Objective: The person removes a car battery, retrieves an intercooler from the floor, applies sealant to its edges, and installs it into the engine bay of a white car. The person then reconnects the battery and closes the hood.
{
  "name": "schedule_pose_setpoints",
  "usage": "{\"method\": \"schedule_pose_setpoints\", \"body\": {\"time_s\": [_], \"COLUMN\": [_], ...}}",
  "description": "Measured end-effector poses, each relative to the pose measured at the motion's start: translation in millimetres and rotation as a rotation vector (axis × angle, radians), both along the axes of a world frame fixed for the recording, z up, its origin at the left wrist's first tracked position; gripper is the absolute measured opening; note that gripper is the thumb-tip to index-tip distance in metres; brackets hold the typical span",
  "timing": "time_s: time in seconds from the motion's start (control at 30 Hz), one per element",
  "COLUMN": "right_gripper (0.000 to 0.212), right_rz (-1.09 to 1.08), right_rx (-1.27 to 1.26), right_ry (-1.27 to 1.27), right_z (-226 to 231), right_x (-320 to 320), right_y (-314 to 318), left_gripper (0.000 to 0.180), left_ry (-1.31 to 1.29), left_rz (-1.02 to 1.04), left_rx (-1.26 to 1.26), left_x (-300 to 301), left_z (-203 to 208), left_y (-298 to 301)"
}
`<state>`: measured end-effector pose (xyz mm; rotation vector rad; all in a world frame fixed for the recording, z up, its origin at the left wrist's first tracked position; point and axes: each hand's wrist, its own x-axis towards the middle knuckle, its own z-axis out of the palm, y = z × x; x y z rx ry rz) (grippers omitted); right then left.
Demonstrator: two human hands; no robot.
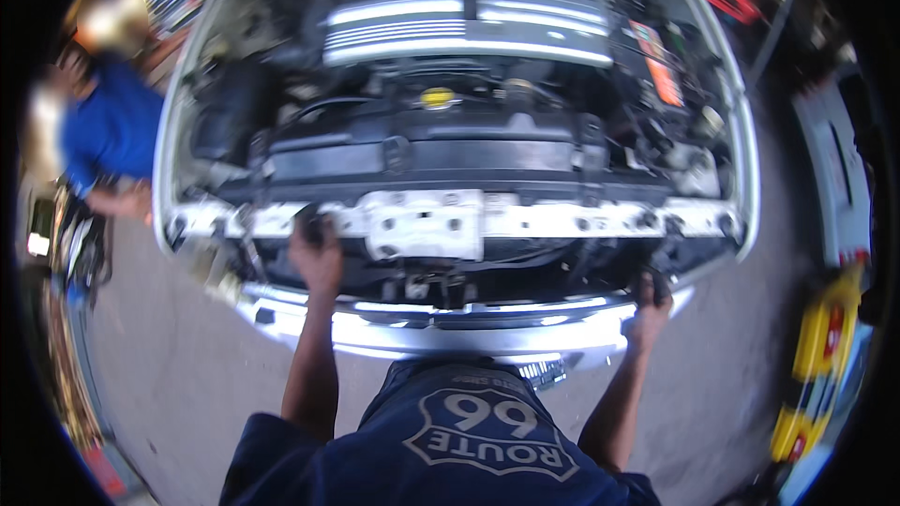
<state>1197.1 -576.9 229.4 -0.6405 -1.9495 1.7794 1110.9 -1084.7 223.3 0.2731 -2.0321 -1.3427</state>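
Note:
In front of me is a car's open engine bay, with a white front crossmember (530, 220) running across it. My left hand (317, 253) reaches up to the left part of this crossmember, its dark fingertips against or just over the metal. My right hand (649, 309) is farther right and nearer to me, at the right end of the silver front bumper (431, 333). Its fingertips are dark too. Blur hides how the fingers of both hands are bent and whether they hold anything. A dark gap separates the bumper from the crossmember.
Behind the crossmember lie the radiator top (328, 159), a yellow cap (437, 98) and a grey engine cover (394, 23). A person in blue (117, 122) stands at the car's left side. Yellow-and-red equipment (820, 347) stands on the right.

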Motion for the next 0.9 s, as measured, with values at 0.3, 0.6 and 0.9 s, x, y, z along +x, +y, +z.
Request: {"method": "schedule_pose_setpoints", "body": {"time_s": [0.3,0.6,0.9], "right_gripper": [0.018,0.025,0.045], "right_rz": [-0.077,-0.202,0.552], "right_rx": [0.037,0.275,0.413], "right_ry": [0.030,0.045,0.396], "right_z": [-9,1,77], "right_x": [-15,-36,-218], "right_y": [8,-18,-271], "left_gripper": [0.028,0.030,0.026], "left_ry": [-0.019,-0.018,-0.035], "left_rz": [0.033,0.043,0.051], "left_rx": [-0.108,-0.111,0.271], "left_x": [7,3,11], "left_z": [4,0,-5], "left_y": [6,-3,-18]}}
